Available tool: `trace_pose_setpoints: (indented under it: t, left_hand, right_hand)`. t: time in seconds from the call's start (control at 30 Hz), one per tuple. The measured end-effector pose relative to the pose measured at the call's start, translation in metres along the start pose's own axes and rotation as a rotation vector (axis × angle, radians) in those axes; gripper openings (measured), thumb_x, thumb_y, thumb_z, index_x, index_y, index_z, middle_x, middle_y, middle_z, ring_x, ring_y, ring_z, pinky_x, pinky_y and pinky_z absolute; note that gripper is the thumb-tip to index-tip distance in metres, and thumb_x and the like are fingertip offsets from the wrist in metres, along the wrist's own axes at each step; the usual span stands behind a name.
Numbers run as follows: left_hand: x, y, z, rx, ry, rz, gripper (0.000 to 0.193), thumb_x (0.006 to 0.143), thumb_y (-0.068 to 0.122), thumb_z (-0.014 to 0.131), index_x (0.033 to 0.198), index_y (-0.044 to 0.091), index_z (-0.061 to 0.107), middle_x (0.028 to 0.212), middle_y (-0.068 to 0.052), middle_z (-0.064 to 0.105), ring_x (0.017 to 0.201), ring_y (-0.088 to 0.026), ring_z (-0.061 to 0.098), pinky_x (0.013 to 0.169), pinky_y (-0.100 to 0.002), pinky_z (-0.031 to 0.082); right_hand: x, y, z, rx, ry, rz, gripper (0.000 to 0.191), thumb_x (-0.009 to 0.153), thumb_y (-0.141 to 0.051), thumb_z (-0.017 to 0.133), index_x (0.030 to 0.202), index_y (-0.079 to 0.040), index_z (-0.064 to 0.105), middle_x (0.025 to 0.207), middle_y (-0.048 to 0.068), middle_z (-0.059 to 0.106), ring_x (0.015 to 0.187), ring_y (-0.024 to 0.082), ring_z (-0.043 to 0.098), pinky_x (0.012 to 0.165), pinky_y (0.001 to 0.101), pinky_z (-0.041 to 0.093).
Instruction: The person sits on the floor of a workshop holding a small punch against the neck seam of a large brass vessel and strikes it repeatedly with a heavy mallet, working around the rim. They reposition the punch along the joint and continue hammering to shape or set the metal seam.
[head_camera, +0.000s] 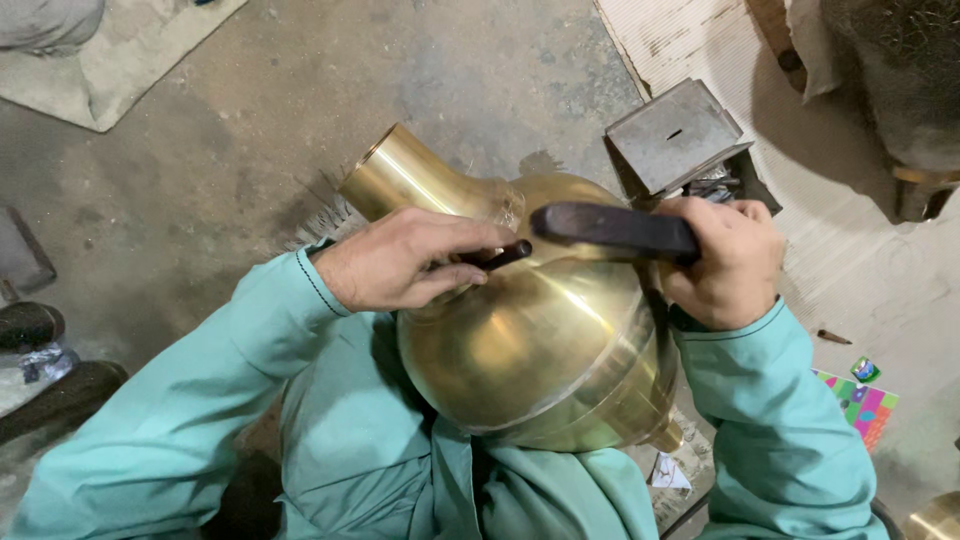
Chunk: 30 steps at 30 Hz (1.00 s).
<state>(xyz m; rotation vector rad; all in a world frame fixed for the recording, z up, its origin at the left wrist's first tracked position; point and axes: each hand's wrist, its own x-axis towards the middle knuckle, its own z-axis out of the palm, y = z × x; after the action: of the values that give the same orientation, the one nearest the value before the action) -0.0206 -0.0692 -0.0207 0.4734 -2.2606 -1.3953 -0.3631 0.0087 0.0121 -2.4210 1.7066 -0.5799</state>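
Observation:
A large round brass vessel (530, 350) with a flared neck (400, 172) rests in my lap, neck pointing away to the left. My left hand (400, 262) lies on its shoulder and pinches a thin dark punch (500, 256) against the metal. My right hand (728, 262) grips a dark tool handle (612, 228) that reaches left over the vessel, its end just above the punch. Both arms wear teal sleeves.
A grey metal block (672, 132) with a slot sits on the concrete floor beyond the vessel. Corrugated cardboard (690, 35) lies at the upper right, a colourful card (862, 405) at the right, cloth (120, 60) at the upper left, dark shoes (30, 325) at the left edge.

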Motion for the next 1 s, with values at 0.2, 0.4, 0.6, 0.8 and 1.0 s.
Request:
trace_pose_setpoints:
  t: [0.2,0.4,0.6,0.8,1.0]
  left_hand:
    - [0.005,0.001,-0.004,-0.007,0.093,-0.064,0.051,0.1,0.012,0.068,0.146,0.006,0.047,0.127,-0.018,0.07,0.104,-0.029,0.076,0.087,-0.04,0.063]
    - [0.021,0.005,-0.013,0.014,-0.084,-0.133,0.051,0.096,0.011,0.067,0.144,0.008,0.051,0.107,-0.012,0.077,0.101,-0.025,0.078,0.082,-0.04,0.062]
    - [0.033,0.004,-0.016,0.047,-0.151,-0.114,0.05,0.096,0.013,0.067,0.144,0.01,0.053,0.105,-0.009,0.079,0.096,-0.027,0.077,0.082,-0.044,0.06]
    - [0.031,0.006,-0.017,0.18,-0.147,-0.097,0.044,0.096,0.016,0.073,0.136,0.009,0.058,0.1,-0.014,0.076,0.091,-0.035,0.073,0.075,-0.048,0.055]
    - [0.026,0.003,-0.013,0.065,-0.088,-0.084,0.043,0.096,0.014,0.07,0.136,0.008,0.057,0.097,-0.009,0.077,0.092,-0.027,0.077,0.075,-0.043,0.059]
  right_hand:
    - [-0.013,0.019,0.007,0.076,-0.06,0.314,0.034,0.083,-0.009,0.072,0.117,-0.012,0.066,0.081,0.013,0.063,0.075,0.034,0.067,0.073,0.0405,0.054]
    - [-0.014,0.031,0.011,-0.276,-0.254,0.263,0.044,0.073,-0.015,0.076,0.117,-0.016,0.07,0.086,0.014,0.071,0.077,0.04,0.067,0.065,0.0509,0.049]
    - [-0.011,0.028,0.018,0.044,-0.066,0.259,0.036,0.086,-0.013,0.08,0.119,-0.014,0.069,0.093,0.012,0.069,0.085,0.033,0.069,0.074,0.0406,0.055]
    - [-0.005,0.019,0.019,0.023,-0.041,0.036,0.039,0.071,-0.009,0.083,0.107,-0.007,0.069,0.085,0.011,0.069,0.078,0.031,0.067,0.076,0.0387,0.049]
    - [-0.004,0.014,0.023,0.124,0.039,0.066,0.029,0.072,0.001,0.074,0.1,0.0,0.066,0.078,0.015,0.066,0.08,0.003,0.049,0.072,0.0297,0.045]
